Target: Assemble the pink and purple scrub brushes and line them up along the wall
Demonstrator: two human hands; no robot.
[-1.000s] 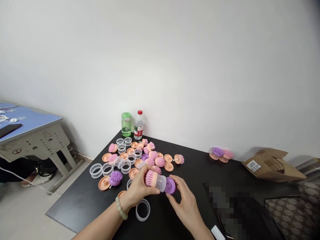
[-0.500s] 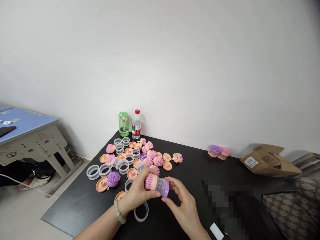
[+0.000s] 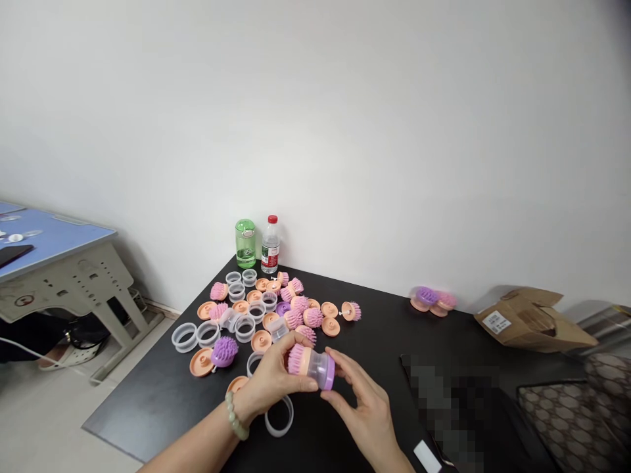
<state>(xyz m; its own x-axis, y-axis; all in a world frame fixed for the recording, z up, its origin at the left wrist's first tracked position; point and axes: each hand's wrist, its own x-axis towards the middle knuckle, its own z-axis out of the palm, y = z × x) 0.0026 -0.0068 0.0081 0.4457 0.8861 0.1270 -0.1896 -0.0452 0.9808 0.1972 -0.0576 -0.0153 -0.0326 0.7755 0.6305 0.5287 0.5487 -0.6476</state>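
Note:
Between my two hands, above the black table, lies a brush (image 3: pixel 317 368) on its side, with pink bristles, a clear middle ring and a purple cap. My left hand (image 3: pixel 276 378), wearing a bead bracelet, grips its bristle end and clear body. The thumb and fingers of my right hand (image 3: pixel 362 401) close round the purple cap (image 3: pixel 330 371) at the other end. Near my left wrist a clear plastic ring (image 3: pixel 279 417) rests on the table. Beyond my left hand are loose pink brush heads (image 3: pixel 312 318), peach discs (image 3: pixel 261 340) and a purple brush head (image 3: pixel 224 351).
At the back stand a green bottle (image 3: pixel 245 244) and a red-capped water bottle (image 3: pixel 270 244). Two brushes (image 3: pixel 434 300) sit by the wall. To the right are a brown paper bag (image 3: pixel 535 320) and a patterned bag (image 3: pixel 557 420). A blue table (image 3: pixel 54 240) stands left.
The view has shifted very slightly. Both hands keep their grip on the brush, which has barely moved.

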